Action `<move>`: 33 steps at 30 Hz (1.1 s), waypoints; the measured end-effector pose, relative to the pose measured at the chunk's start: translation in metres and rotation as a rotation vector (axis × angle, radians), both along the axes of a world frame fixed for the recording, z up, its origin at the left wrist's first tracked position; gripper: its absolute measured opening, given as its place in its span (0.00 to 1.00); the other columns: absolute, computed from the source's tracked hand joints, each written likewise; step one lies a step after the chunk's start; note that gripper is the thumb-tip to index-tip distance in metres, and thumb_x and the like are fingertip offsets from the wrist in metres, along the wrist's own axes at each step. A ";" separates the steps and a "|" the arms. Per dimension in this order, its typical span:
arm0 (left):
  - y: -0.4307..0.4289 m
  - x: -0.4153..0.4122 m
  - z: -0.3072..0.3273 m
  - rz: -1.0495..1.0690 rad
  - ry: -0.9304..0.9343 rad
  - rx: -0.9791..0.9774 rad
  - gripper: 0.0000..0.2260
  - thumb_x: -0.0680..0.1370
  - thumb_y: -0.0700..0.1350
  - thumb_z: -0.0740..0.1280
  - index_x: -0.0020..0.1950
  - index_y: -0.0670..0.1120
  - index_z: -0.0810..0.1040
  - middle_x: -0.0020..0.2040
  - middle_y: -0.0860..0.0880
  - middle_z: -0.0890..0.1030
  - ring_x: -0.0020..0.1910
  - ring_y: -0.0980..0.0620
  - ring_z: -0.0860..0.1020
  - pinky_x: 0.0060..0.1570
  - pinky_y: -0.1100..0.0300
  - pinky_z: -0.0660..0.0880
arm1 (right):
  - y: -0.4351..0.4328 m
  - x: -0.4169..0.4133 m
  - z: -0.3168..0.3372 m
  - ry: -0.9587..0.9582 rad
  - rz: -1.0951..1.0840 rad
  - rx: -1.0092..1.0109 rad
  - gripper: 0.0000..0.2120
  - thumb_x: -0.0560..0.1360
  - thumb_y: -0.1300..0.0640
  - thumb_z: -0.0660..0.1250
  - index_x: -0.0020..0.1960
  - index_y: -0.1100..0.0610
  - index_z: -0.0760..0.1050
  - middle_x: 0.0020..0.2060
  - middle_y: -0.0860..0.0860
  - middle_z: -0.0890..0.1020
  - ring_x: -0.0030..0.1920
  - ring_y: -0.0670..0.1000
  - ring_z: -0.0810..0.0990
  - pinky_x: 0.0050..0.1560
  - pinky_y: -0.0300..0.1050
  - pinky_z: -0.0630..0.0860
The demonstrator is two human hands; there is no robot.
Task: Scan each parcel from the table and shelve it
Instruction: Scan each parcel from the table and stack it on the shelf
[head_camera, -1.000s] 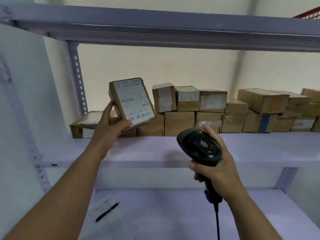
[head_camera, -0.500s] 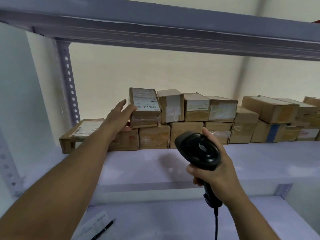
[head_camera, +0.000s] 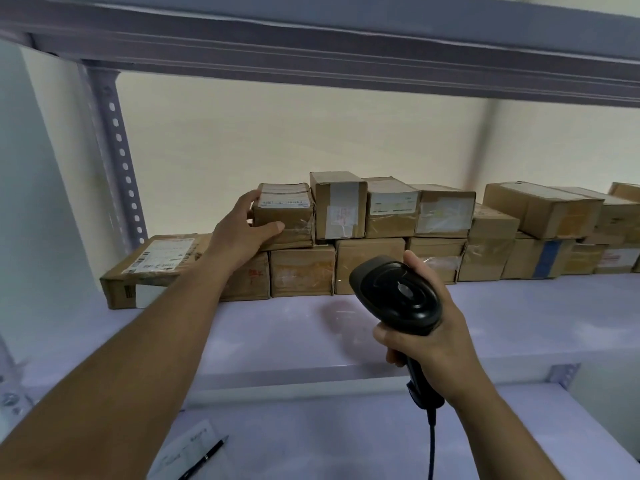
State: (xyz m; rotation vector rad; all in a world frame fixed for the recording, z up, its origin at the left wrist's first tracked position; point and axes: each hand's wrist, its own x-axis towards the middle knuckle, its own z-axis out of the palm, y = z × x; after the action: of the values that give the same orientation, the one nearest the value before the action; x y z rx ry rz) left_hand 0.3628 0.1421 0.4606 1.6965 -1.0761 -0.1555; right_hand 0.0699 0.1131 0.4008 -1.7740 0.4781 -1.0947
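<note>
Our left hand [head_camera: 239, 233] grips the parcel [head_camera: 287, 216], fingers [head_camera: 251, 199] curled over its left edge, thumb on its front. It sits on the lower row of boxes [head_camera: 303, 271] on the shelf [head_camera: 519, 306], at eleven o'clock from the scanner [head_camera: 394, 294]. Our right hand [head_camera: 440, 344] wraps that scanner's handle.

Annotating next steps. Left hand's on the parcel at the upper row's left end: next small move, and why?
Probably release and withdraw the left hand: the parcel it grips sits on the lower row of boxes, close against the neighbouring box. The right hand only holds the barcode scanner.
</note>
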 end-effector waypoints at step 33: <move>0.036 -0.342 -0.129 0.004 -0.297 -0.231 0.29 0.74 0.55 0.66 0.71 0.42 0.68 0.65 0.44 0.73 0.64 0.48 0.69 0.63 0.52 0.69 | 0.030 -0.261 -0.053 0.045 -0.177 0.127 0.45 0.67 0.71 0.76 0.68 0.32 0.65 0.57 0.45 0.79 0.30 0.53 0.80 0.32 0.46 0.78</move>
State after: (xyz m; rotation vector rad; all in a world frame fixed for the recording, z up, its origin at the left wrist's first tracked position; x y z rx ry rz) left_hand 0.0208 0.1784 0.3318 1.5418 -1.2563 0.2231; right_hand -0.1912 0.1435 0.3480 -1.6721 0.7278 -1.1212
